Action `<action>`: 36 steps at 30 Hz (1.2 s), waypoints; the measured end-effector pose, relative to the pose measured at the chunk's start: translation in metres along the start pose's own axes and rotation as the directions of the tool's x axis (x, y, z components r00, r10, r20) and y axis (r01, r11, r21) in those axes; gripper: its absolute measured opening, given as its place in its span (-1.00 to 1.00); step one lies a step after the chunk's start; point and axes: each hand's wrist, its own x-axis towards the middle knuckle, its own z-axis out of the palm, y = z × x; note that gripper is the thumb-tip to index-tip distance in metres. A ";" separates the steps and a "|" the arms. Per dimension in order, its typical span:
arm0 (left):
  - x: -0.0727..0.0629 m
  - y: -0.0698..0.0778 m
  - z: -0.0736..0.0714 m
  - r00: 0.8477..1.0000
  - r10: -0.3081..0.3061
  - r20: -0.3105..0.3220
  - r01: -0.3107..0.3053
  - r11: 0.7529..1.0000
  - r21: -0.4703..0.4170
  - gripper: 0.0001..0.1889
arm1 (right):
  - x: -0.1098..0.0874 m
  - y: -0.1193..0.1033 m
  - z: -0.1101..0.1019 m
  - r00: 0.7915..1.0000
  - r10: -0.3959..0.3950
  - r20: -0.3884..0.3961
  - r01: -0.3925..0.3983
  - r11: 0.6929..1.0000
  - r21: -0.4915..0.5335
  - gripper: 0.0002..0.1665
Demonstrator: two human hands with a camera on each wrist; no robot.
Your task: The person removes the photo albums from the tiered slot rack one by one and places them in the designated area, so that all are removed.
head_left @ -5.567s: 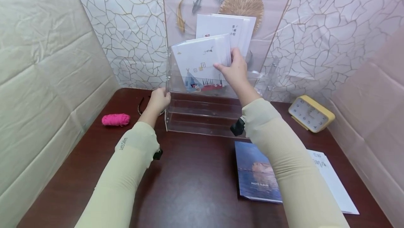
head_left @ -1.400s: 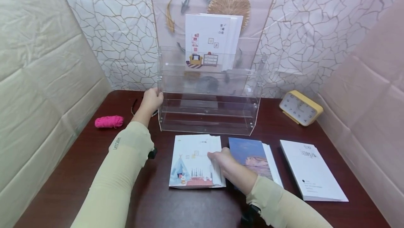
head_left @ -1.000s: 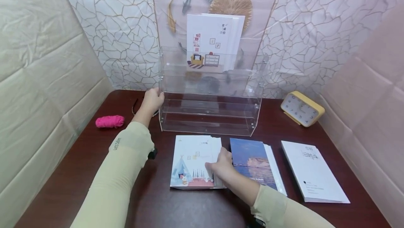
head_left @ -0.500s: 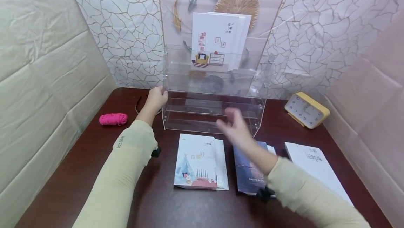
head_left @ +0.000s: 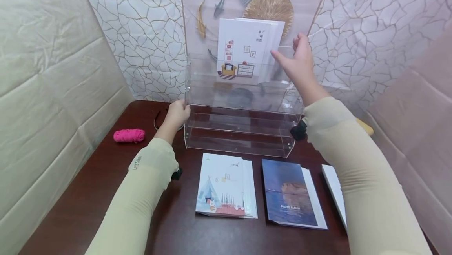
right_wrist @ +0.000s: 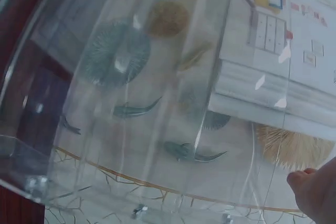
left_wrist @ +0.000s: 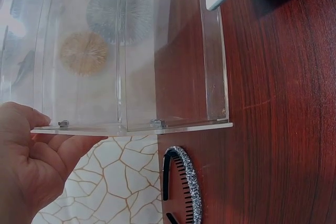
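Observation:
My left hand [head_left: 177,114] grips the left side panel of a clear acrylic tiered rack [head_left: 233,149]; the left wrist view has thumb and fingers on either side of that panel. A white album with an armchair and dresser drawing [head_left: 243,47] stands in the rack's top tier. Beside its right edge is my right hand [head_left: 300,61], thumb and fingers spread apart, holding nothing. On the table before the rack lie a white album with a tent drawing [head_left: 220,184] and a blue photo album [head_left: 289,192]. A third, white album [head_left: 333,188] is partly hidden by my right sleeve.
A pink yarn skein [head_left: 128,135] lies at the left of the dark red table [head_left: 106,192]. Behind my left hand is a glittery toothed headband [left_wrist: 190,182]. The yellow alarm clock [head_left: 365,126] is mostly covered by my right sleeve.
The tent album went from the rack to the table in my right hand, which let it go and rose to the album in the top tier. My left hand keeps its hold.

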 end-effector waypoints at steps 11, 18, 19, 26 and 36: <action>0.001 -0.003 0.002 1.000 0.005 -0.012 -0.005 1.000 -0.005 -0.60 | 0.022 -0.004 0.027 0.993 0.100 0.059 -0.103 0.994 0.045 0.03; 0.000 -0.002 0.001 1.000 0.004 -0.016 -0.005 1.000 -0.006 -0.59 | 0.026 -0.004 0.033 0.989 0.138 0.056 -0.137 0.990 -0.027 -0.16; 0.000 -0.002 0.002 1.000 0.005 -0.014 -0.005 1.000 -0.007 -0.59 | 0.027 -0.005 0.033 0.989 0.140 0.057 -0.139 0.990 -0.019 -0.16; 0.001 -0.002 0.003 1.000 0.003 0.002 -0.003 1.000 -0.014 -0.59 | 0.032 -0.011 0.038 0.993 0.065 0.096 -0.066 0.998 0.007 -0.20; 0.000 0.001 0.000 1.000 -0.003 0.006 0.003 1.000 -0.013 -0.60 | 0.041 -0.032 0.045 0.992 -0.045 0.119 0.044 0.999 0.013 -0.26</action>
